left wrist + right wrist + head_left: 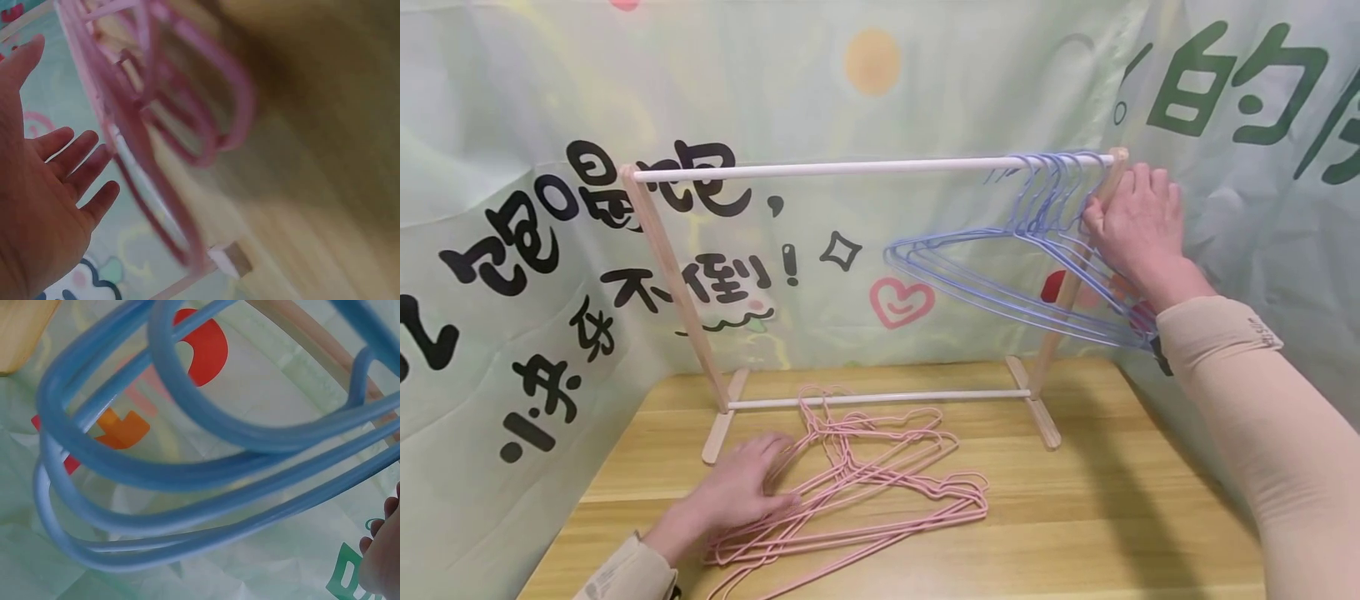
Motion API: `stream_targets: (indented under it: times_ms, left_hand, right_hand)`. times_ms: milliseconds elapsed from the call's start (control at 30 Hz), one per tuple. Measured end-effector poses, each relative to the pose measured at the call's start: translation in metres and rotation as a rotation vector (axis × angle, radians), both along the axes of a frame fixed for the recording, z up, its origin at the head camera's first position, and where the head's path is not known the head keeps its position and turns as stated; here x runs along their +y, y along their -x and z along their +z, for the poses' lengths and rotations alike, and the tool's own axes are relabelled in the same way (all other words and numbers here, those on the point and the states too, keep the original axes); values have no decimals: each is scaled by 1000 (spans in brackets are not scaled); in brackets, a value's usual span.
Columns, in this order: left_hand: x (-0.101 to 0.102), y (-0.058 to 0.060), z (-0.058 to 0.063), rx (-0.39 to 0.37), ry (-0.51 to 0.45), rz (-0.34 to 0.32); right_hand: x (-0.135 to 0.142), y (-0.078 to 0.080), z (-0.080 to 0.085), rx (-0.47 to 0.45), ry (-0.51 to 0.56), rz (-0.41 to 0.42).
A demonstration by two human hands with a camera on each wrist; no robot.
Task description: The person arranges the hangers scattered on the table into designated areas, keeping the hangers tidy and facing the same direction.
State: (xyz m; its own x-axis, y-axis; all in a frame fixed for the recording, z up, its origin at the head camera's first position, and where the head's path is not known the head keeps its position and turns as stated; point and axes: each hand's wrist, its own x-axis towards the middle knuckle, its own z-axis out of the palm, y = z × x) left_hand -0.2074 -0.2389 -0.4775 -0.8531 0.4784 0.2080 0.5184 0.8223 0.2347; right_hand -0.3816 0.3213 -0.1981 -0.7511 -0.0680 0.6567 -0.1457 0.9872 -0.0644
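Observation:
Several blue wire hangers (1022, 283) hang bunched at the right end of the rack's white top rail (820, 168). My right hand (1138, 229) grips the top of the rack's right wooden post (1112, 179), thumb beside the hanger hooks. The ends of the blue hangers (181, 475) fill much of the right wrist view, where only part of that hand shows at the edge. A pile of pink hangers (880, 475) lies tangled on the table. Over its left side, my left hand (741, 483) has its fingers spread; the left wrist view shows its palm facing the pink hangers (137, 112).
The wooden rack's left post (673, 283) stands at the back left. A lower white rail (925, 396) joins the rack's feet on the wooden table (1112, 500). Printed cloth (820, 83) hangs close behind and along both sides.

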Motion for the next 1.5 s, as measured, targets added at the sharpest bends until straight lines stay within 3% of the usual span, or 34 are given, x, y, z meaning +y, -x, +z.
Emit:
stream_targets:
  times_ms: [233, 500, 900, 1200, 1500]
  left_hand:
    - [-3, 3, -15, -36, 0, 0]
    - [2, 2, -15, -28, -15, 3]
    - [0, 2, -17, 95, -21, 68]
    - [-3, 2, -6, 223, -37, 32]
    - [-8, -3, 23, 308, -44, 40]
  right_hand:
    - [0, 1, -1, 12, 10, 10]
    - [-1, 0, -2, 26, 20, 19]
    - [-2, 0, -1, 4, 21, 5]
    - [-3, -2, -1, 12, 33, 16]
    - [-2, -1, -2, 10, 23, 8]
